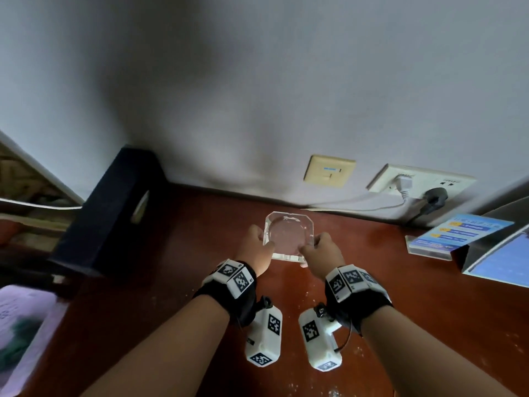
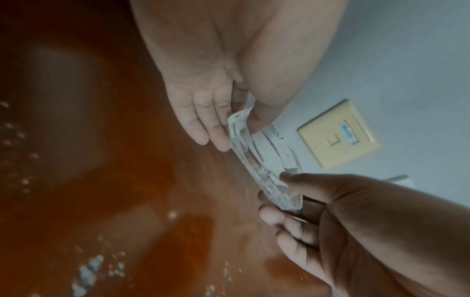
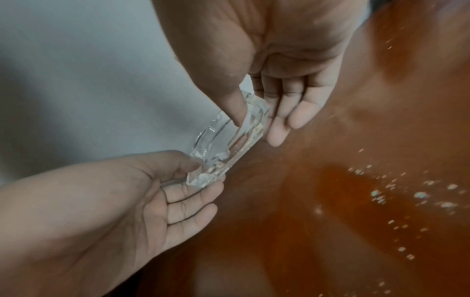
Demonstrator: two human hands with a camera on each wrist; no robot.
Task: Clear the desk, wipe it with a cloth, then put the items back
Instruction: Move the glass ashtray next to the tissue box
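Observation:
A clear, square glass ashtray (image 1: 289, 233) is held over the red-brown desk (image 1: 171, 282) close to the wall. My left hand (image 1: 266, 242) grips its left edge and my right hand (image 1: 307, 249) grips its right edge. In the left wrist view the left hand (image 2: 236, 128) has its thumb on the ashtray (image 2: 264, 160) rim and its fingers (image 2: 216, 138) below, with the right hand (image 2: 279, 193) pinching the other end. The right wrist view shows the same hold: right hand (image 3: 257, 130) and left hand (image 3: 203, 176) on the ashtray (image 3: 229, 144). No cloth is in view.
A dark tissue box (image 1: 108, 213) stands at the desk's left. On the wall are a beige socket plate (image 1: 329, 174) and a white outlet (image 1: 415, 181) with plugs and a cable. A blue leaflet stand (image 1: 458, 236) sits right. White specks (image 3: 419, 195) dot the desk.

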